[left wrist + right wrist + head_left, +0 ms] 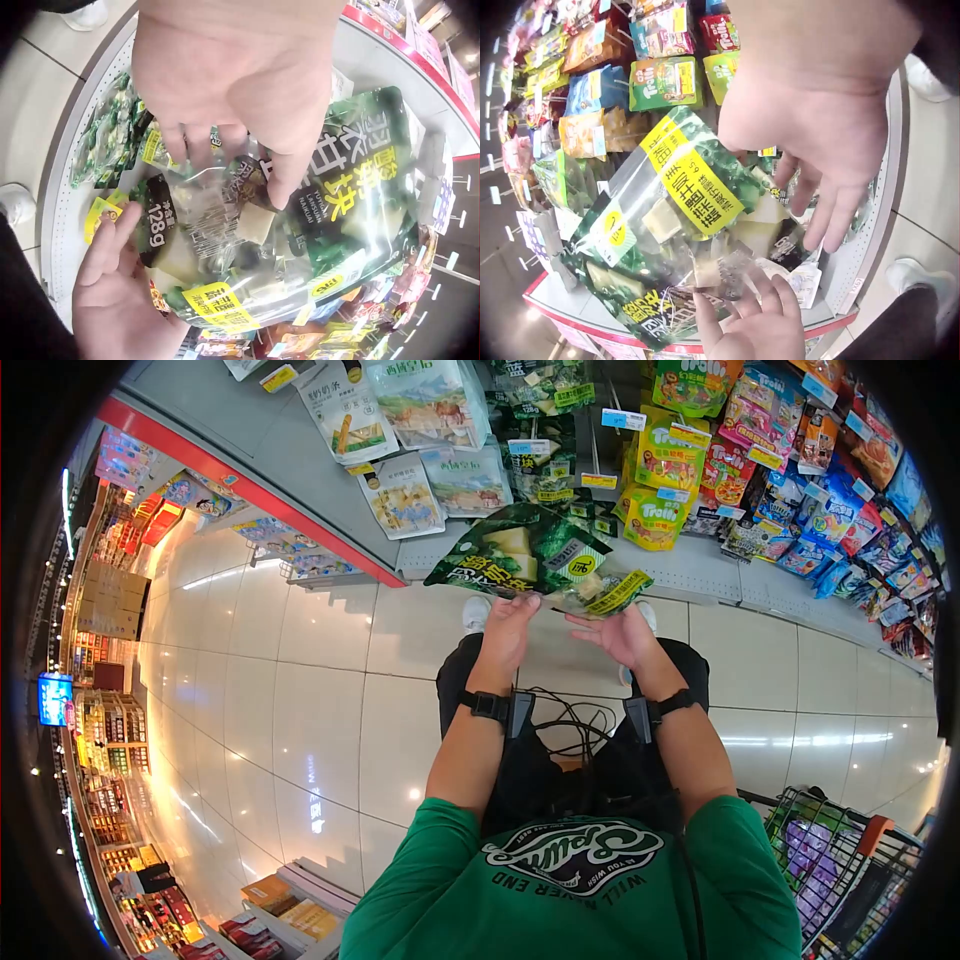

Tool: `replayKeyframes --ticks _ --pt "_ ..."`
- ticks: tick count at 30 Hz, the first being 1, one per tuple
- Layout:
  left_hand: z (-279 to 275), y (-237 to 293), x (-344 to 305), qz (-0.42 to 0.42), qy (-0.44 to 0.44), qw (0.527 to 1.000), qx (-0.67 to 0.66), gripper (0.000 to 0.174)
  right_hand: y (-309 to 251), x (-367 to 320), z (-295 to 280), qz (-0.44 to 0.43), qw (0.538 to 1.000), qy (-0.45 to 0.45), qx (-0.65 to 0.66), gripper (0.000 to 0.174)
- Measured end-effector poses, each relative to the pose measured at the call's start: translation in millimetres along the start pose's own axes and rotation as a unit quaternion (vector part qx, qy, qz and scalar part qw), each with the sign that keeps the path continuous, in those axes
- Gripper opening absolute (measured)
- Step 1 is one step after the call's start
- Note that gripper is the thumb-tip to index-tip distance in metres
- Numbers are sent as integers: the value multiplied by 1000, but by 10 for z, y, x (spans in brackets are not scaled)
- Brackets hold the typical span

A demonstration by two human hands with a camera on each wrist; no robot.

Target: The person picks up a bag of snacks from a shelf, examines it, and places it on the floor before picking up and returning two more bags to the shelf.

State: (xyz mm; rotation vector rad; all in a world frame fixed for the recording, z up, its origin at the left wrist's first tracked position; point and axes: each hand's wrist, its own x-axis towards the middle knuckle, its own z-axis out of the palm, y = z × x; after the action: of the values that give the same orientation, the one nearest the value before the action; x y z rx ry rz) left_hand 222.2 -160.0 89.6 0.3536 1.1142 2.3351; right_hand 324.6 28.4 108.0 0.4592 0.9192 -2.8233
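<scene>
A green and clear snack bag (515, 560) with pale cubes and yellow lettering lies across both hands in front of the shelf. My left hand (507, 635) pinches its lower edge, thumb on the near side and fingers behind the clear film. At the bag's other end is my right hand (625, 638), its fingers extended and spread beside the bag's corner. In the right wrist view the right thumb is largely hidden behind the bag (679, 217). Yellow labels and "128g" show on the bag (330, 202) in the left wrist view.
Similar green bags (540, 450) hang behind the held one. White snack pouches (405, 495) stand to their left, yellow Trolli bags (660, 515) to their right. A red-edged shelf (250, 495) runs along the left. A wire shopping cart (850, 830) stands at the lower right.
</scene>
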Motion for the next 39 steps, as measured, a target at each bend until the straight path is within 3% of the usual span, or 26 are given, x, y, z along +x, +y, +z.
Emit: replayKeyframes --ticks 4,6,9,16,18,23,26,30,34,37,39 --pt "28 31 29 -31 47 998 0 22 69 80 -115 -8 996 69 -58 51" --pt "69 49 52 -30 53 998 -2 22 178 223 -365 -50 975 199 -79 47" --pt "146 111 76 -20 58 998 -19 22 86 183 -164 -90 958 261 -77 44" --pt "185 200 121 5 74 997 -32 24 17 228 -191 -109 956 268 -58 31" --pt "127 198 148 -4 97 995 -24 24 61 218 -173 -82 961 209 -164 20" --pt "83 225 175 -16 111 993 -42 23 63 221 -94 -90 964 219 -123 13" --pt "60 112 172 -104 161 977 92 25 103 286 -209 -92 957 257 -93 13" --pt "105 20 157 -47 79 985 147 34 109 299 -377 -51 953 282 -95 12" --pt "63 -24 186 -55 79 987 128 38 89 268 -280 -56 954 285 -77 11" --pt "-39 -161 207 -60 99 973 198 42 103 326 -321 -79 951 290 -67 12" --pt "100 -70 168 -120 154 935 294 48 78 357 -315 -76 948 301 -75 13"
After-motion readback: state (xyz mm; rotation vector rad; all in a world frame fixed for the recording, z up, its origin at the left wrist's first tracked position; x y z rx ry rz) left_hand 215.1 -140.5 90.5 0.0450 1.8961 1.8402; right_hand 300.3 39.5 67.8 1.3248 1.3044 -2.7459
